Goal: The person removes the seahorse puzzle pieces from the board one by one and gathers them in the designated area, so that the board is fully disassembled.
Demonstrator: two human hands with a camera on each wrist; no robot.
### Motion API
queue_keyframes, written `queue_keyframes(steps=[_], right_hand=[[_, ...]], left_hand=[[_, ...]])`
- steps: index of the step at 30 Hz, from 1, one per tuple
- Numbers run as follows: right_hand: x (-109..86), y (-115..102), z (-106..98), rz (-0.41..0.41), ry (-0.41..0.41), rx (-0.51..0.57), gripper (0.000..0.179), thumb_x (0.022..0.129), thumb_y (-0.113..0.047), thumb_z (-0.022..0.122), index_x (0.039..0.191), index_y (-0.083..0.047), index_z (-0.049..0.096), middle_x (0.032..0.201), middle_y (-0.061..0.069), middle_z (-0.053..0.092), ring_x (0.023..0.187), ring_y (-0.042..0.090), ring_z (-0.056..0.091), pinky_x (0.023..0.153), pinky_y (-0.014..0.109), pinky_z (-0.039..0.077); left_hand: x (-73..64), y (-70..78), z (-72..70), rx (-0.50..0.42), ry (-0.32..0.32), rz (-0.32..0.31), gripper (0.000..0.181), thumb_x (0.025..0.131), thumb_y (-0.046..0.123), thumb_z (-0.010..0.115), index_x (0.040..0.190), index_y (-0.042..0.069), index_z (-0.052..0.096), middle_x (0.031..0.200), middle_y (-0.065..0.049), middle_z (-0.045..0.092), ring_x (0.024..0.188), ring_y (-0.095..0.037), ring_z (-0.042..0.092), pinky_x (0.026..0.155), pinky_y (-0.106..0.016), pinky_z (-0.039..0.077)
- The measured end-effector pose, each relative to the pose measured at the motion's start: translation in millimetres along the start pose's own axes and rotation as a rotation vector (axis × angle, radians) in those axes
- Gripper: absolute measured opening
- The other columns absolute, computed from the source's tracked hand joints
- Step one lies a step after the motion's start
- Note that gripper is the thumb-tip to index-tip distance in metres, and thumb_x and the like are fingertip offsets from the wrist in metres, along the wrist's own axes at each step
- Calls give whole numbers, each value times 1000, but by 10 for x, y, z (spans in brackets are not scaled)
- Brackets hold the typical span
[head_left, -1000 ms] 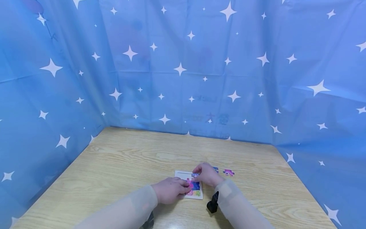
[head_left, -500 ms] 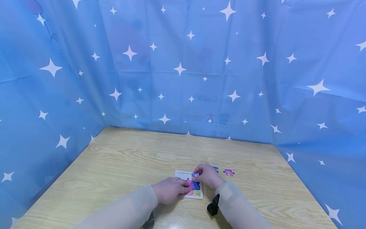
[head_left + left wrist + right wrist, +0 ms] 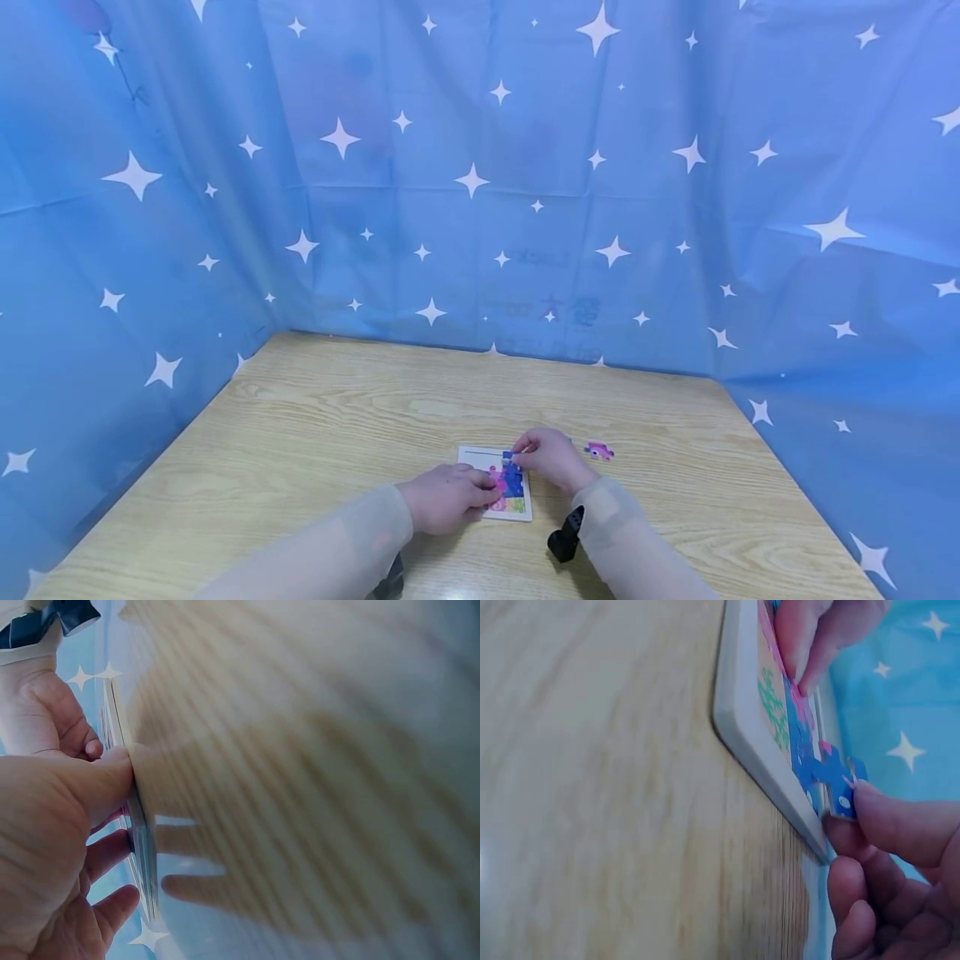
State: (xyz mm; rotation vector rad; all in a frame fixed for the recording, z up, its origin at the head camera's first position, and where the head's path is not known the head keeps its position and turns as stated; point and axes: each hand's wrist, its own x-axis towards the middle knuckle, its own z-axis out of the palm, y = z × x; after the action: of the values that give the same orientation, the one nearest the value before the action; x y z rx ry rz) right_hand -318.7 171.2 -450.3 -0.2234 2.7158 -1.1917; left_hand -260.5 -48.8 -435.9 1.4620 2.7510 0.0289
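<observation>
I see right hand (image 3: 555,460) pinching blue puzzle piece (image 3: 839,780) at the tray's (image 3: 742,697) far right corner; can't tell if it's seated. Left hand's (image 3: 446,497) extended fingers touch the puzzle.

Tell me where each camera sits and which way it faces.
Head: on the head, facing forward and down over the table to the starry curtain; both sleeves, left hand and right hand show.
Left wrist: on that wrist, facing low along the table at the edge of the puzzle board; left hand close, right hand beyond.
Right wrist: on that wrist, facing the puzzle board's corner and the blue piece in the right hand; that hand's fingers close, left hand's beyond.
Both wrist views share the puzzle board and both hands.
</observation>
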Motion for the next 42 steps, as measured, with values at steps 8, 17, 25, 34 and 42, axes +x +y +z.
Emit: queue_keyframes(steps=[8,17,25,34,42], right_hand=[[50,75,-25,37,-4,100,7,88,-14,70,93,-11,68,88,5,60,78,20,53,66,32,42],[37,218,-275,66,27,209,10,87,-14,71,93,-8,66,89,7,59,78,22,51,65,32,41],[3,582,-676,76,38,268,14,91,-9,64,100,1,62,81,4,56,70,20,49,62,32,44],[-72,921,-1123,119,52,250,13,94,-7,60,102,4,60,85,6,58,76,22,51,66,33,45],[-138,1072,-1341,155,36,200,14,93,-5,60,101,6,59,90,7,60,78,21,52,69,33,45]], left_hand=[[-8,-8,-4,6,3,3,40,98,27,56,137,19,56,139,3,52,129,-10,46,104,-28,40],[8,-26,40,-7,-9,-3,40,99,29,55,138,21,54,140,4,51,130,-10,44,105,-29,39],[1,-20,48,1,3,-2,40,98,28,56,138,21,54,140,4,51,130,-10,44,105,-29,39],[-19,-12,35,-29,-21,-34,41,99,28,54,140,23,52,144,5,47,133,-11,41,108,-31,37],[-22,-5,30,-30,-19,-35,41,99,28,54,140,23,52,144,5,47,134,-12,41,108,-32,37]])
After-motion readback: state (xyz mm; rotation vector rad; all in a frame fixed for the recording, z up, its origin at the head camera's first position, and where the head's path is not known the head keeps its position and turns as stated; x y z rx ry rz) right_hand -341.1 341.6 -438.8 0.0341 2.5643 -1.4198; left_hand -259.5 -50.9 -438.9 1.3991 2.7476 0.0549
